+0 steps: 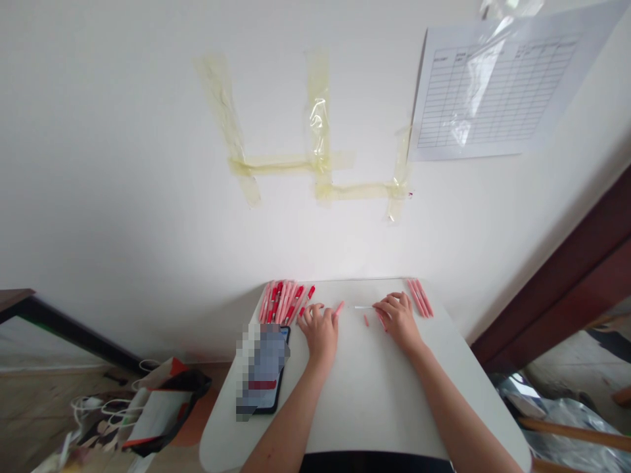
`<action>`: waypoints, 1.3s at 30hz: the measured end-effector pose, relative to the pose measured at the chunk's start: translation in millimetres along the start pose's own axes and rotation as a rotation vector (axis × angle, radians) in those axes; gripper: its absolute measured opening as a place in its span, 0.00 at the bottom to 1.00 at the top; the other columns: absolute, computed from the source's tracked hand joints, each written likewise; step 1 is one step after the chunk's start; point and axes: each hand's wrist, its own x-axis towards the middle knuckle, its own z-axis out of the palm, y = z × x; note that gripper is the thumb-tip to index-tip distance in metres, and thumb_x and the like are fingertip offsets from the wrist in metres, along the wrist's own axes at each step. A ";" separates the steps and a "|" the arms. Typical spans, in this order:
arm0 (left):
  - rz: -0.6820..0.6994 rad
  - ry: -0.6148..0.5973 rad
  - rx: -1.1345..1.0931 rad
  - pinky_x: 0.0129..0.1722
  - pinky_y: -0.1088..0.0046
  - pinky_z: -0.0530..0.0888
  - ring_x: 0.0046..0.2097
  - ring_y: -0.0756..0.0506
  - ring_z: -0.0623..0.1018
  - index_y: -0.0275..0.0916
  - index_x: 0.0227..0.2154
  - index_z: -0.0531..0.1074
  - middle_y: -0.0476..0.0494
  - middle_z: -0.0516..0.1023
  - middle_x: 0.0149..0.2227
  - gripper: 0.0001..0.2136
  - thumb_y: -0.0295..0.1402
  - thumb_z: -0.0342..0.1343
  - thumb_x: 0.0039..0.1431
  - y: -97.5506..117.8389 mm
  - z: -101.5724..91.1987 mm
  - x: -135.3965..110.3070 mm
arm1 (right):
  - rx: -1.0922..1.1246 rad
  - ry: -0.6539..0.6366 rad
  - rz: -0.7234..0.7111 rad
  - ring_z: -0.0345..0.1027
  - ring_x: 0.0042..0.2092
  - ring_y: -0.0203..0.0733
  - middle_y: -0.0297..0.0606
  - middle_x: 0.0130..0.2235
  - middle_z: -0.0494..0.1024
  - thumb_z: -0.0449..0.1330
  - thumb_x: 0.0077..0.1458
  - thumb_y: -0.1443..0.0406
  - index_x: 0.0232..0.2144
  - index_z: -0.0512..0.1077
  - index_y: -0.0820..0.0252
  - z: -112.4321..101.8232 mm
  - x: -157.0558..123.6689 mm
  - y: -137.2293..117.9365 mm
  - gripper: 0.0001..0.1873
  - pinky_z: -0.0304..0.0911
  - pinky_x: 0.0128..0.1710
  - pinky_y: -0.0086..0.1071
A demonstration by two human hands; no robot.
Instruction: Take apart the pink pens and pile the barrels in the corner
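Note:
My left hand point(320, 328) rests on the white table point(369, 401), fingers curled over a pink pen barrel point(338, 308) whose end sticks out to the right. My right hand point(398, 318) lies a little to the right, fingers bent around a thin white refill point(362, 307) that points left toward the barrel. A small pink cap piece point(365, 320) lies on the table between the hands. A pile of pink and red pens point(283, 301) sits at the back left, just beyond my left hand. Two or three pink pens point(420, 297) lie at the back right.
A black phone point(263, 376) lies on the table's left side. The table stands against a white wall with yellowed tape strips point(315, 164) and a printed sheet point(493, 92). A bag and white cables point(148, 414) sit on the floor to the left.

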 end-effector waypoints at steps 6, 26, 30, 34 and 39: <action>-0.025 -0.002 -0.003 0.58 0.45 0.60 0.55 0.36 0.66 0.42 0.32 0.78 0.41 0.73 0.49 0.06 0.29 0.56 0.60 -2.5 1.7 0.5 | -0.016 0.034 0.026 0.64 0.50 0.52 0.40 0.38 0.79 0.56 0.65 0.63 0.42 0.79 0.50 1.6 -0.8 0.7 0.11 0.59 0.55 0.51; -0.029 0.032 -0.182 0.55 0.52 0.65 0.53 0.38 0.69 0.46 0.36 0.79 0.42 0.73 0.48 0.06 0.30 0.59 0.58 -8.8 1.4 -0.3 | -0.033 0.080 0.059 0.62 0.49 0.52 0.41 0.37 0.78 0.58 0.64 0.64 0.39 0.80 0.51 -1.3 -1.9 3.4 0.10 0.59 0.51 0.47; -0.013 0.034 -0.179 0.55 0.52 0.66 0.53 0.38 0.69 0.47 0.36 0.79 0.42 0.73 0.47 0.05 0.31 0.59 0.59 -9.0 1.2 -0.5 | -0.029 0.074 0.059 0.62 0.49 0.52 0.40 0.37 0.78 0.58 0.64 0.64 0.39 0.80 0.50 -0.7 -1.6 3.4 0.09 0.59 0.51 0.48; -0.003 0.027 -0.181 0.56 0.52 0.66 0.54 0.38 0.69 0.47 0.37 0.79 0.42 0.73 0.48 0.06 0.30 0.60 0.59 -9.4 1.9 -0.8 | -0.031 0.060 0.045 0.63 0.50 0.52 0.40 0.38 0.78 0.59 0.63 0.64 0.39 0.80 0.49 -0.3 -1.6 2.1 0.09 0.59 0.53 0.50; 0.012 0.012 -0.200 0.57 0.52 0.66 0.53 0.39 0.70 0.47 0.36 0.80 0.42 0.73 0.47 0.06 0.30 0.60 0.58 -9.0 2.0 -0.6 | -0.002 0.036 0.028 0.63 0.50 0.52 0.40 0.39 0.79 0.58 0.64 0.64 0.41 0.80 0.49 -1.7 -0.9 -2.0 0.10 0.58 0.55 0.52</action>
